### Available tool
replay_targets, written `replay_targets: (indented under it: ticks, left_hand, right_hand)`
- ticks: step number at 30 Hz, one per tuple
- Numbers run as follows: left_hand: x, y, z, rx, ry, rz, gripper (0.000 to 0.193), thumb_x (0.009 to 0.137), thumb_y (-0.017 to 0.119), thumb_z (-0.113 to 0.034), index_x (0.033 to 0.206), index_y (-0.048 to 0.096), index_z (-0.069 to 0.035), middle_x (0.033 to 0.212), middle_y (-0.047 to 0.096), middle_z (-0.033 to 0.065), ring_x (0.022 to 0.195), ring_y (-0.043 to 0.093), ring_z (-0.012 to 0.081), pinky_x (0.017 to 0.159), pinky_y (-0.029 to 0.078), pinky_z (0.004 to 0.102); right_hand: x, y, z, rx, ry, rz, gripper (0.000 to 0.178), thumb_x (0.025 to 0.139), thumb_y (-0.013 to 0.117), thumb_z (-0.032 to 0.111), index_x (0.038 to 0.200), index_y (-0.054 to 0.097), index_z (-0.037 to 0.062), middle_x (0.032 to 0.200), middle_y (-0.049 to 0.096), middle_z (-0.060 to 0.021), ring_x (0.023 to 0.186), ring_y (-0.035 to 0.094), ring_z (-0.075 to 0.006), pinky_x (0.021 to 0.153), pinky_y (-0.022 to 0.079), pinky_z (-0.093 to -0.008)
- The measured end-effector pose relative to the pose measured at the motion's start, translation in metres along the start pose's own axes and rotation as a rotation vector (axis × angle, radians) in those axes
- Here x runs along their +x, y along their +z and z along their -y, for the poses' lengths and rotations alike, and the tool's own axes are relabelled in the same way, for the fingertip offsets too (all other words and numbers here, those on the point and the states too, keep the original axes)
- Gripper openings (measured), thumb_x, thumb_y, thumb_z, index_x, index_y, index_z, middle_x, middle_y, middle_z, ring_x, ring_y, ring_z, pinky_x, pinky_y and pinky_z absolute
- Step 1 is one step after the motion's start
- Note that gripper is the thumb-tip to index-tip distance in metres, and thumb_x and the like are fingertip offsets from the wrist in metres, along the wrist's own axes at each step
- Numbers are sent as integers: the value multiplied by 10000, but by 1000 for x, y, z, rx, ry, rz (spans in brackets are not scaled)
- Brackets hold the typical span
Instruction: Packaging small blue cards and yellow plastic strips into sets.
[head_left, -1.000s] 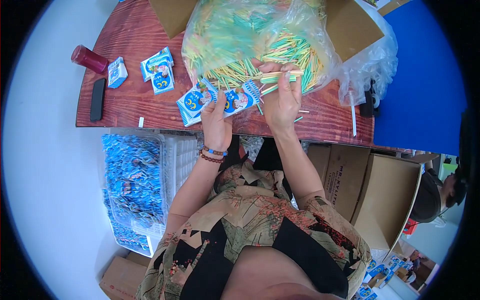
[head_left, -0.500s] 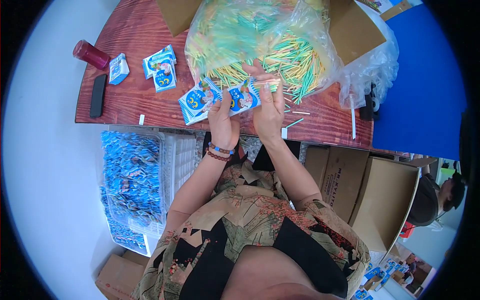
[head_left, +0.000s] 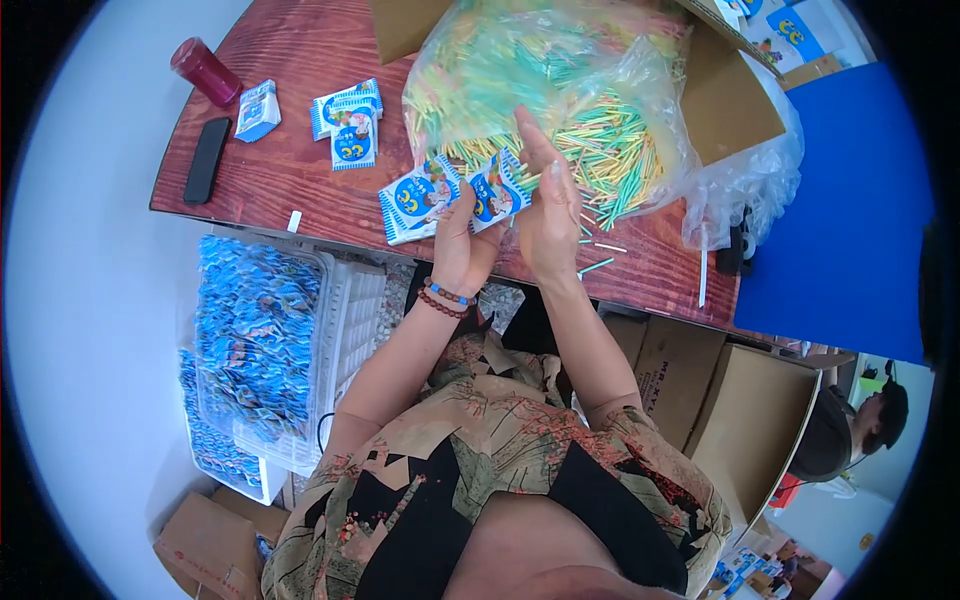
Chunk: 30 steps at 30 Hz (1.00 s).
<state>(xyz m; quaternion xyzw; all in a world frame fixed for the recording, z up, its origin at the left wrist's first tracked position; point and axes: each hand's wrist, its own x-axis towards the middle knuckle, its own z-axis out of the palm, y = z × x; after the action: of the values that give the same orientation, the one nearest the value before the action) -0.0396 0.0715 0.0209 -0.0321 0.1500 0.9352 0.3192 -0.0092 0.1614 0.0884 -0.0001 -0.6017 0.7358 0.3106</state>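
Note:
My left hand (head_left: 462, 250) grips a small blue-and-white packet (head_left: 497, 188), thumb on its printed face. A few thin pastel sticks (head_left: 527, 180) poke from the packet's right end. My right hand (head_left: 550, 225) is held flat on edge beside that end, fingers stretched out, the palm toward the sticks. Whether the palm touches them I cannot tell. Under and left of the held packet lie more blue-and-white packets (head_left: 412, 208) at the table edge. Just beyond both hands, loose yellow, green and pink sticks (head_left: 622, 150) spill from a clear plastic bag (head_left: 480, 75).
On the wooden table (head_left: 270, 185) are a red-lidded jar (head_left: 207, 73), a black phone (head_left: 207, 160) and further packets (head_left: 354, 135). An open carton (head_left: 735, 110) surrounds the bag. Tubs of blue packets (head_left: 255, 340) stand at lower left, cartons (head_left: 750, 420) at right. Another person (head_left: 840, 430) sits far right.
My right hand has let go of the sticks and straightened, now flat beside the packet's end. The sticks sit further inside the packet. My left hand keeps its hold; the whole view has shifted slightly.

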Motion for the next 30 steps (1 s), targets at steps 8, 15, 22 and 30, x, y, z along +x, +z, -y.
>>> replay_targets:
  ticks: [8,15,22,30]
  left_hand:
    - [2,-7,-15,-75,12,15,376,945,592,-265,1263,510,-81,1200,610,54,1081,597,191,907,503,372]
    - [0,-4,-25,-154,2,2,411,940,595,-292,1282,502,-84,1209,604,47,1079,598,191,912,502,385]
    - [5,-28,-39,-202,35,-32,378,941,598,-285,1250,529,-78,1182,618,57,1054,601,210,881,499,386]
    - [9,-25,-79,-106,244,-20,329,944,596,-277,1202,564,-76,1149,635,52,1043,604,185,873,494,372]
  right_hand:
    - [8,14,-7,-160,-54,103,457,1010,387,318,1316,527,8,1441,437,-148,1380,339,-265,1140,220,-387]
    - [13,30,-1,-55,55,74,572,995,402,384,1360,438,-55,1426,435,-190,1378,333,-279,1146,209,-411]
    - [30,47,0,-7,-81,74,437,1015,394,332,1273,523,3,1233,583,-157,933,604,-178,947,410,-325]
    - [36,53,-34,-329,292,197,259,957,558,231,1082,583,5,712,571,29,592,495,-40,551,373,-187]
